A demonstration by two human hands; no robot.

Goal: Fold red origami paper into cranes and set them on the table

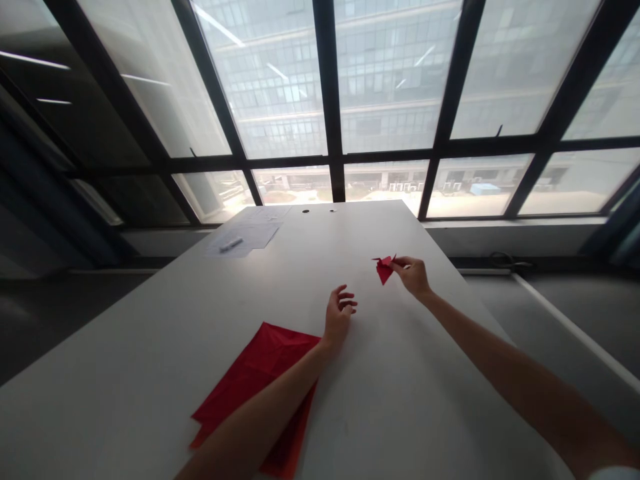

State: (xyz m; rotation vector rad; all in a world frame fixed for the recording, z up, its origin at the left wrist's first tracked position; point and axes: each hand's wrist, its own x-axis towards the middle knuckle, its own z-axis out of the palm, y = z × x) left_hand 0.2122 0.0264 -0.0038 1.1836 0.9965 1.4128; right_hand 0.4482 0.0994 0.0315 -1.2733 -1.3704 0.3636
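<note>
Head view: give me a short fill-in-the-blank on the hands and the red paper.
1. The right hand pinches a small folded paper piece coloured ____.
2. The left hand is open and holds ____.
3. The stack of red sheets lies under the ____ forearm.
4. Everything rests on a ____ table.

Missing words: red; nothing; left; white

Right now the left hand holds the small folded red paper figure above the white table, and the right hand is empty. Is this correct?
Not quite: the hands are swapped. In the head view the right hand pinches the small folded red paper figure above the white table, and the left hand is empty, fingers loosely curled.
</note>
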